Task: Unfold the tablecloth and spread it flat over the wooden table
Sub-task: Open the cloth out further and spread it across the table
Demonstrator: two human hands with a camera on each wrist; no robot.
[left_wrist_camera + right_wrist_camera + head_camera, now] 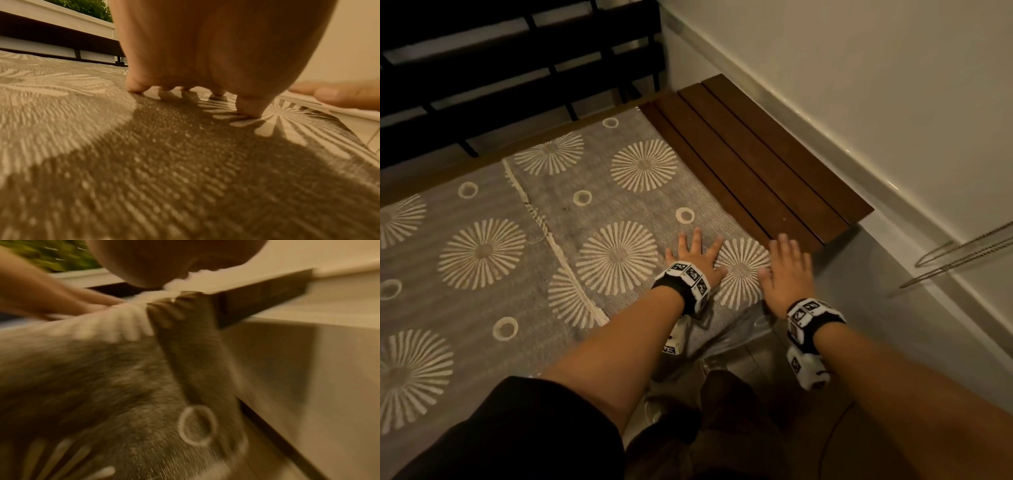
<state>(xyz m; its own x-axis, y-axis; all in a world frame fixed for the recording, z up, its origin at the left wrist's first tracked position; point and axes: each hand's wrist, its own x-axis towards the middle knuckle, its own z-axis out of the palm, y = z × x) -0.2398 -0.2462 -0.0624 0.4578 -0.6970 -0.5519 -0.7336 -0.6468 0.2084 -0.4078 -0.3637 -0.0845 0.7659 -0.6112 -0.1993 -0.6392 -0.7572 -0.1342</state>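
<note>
The wooden table shows bare slats at its right end; the tablecloth covers the rest (one layer overlaps). The left hand presses flat, fingers splayed; the right hand, fingers straight, rests at the cloth's edge. Best slide both palms rightward evenly, towards the bare slats.

Grey sunburst tablecloth spread, wooden table partly bare

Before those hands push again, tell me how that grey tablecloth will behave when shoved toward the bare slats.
The tablecloth is probably floppy: it droops over the near table edge. It may bunch rather than slide, since a fold already overlaps. With left hand and right hand flat on it, it seems light.
</note>
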